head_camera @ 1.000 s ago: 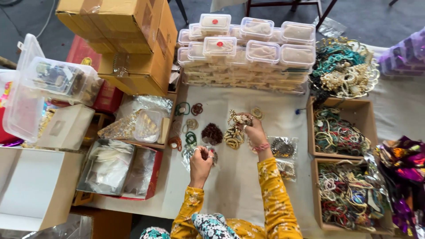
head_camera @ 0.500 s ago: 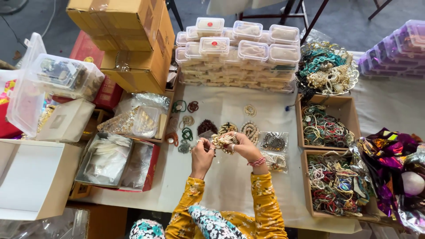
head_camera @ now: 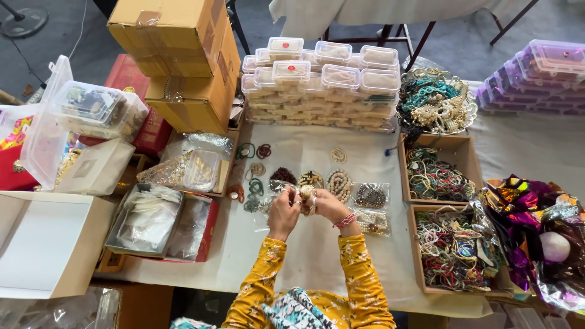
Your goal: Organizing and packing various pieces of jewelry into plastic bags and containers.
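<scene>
Bright, even daylight, soft shadows, sharp focus, slight wide-angle bending at edges.

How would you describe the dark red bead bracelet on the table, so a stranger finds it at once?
Start at the white table cloth, just beyond the left hand. The dark red bracelet lies there between a green one and cream ones, the only maroon pile.

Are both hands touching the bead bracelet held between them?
Touching. The head view shows the left hand and right hand closed together around the pale bead bracelet, fingers overlapping it with no gap.
</scene>
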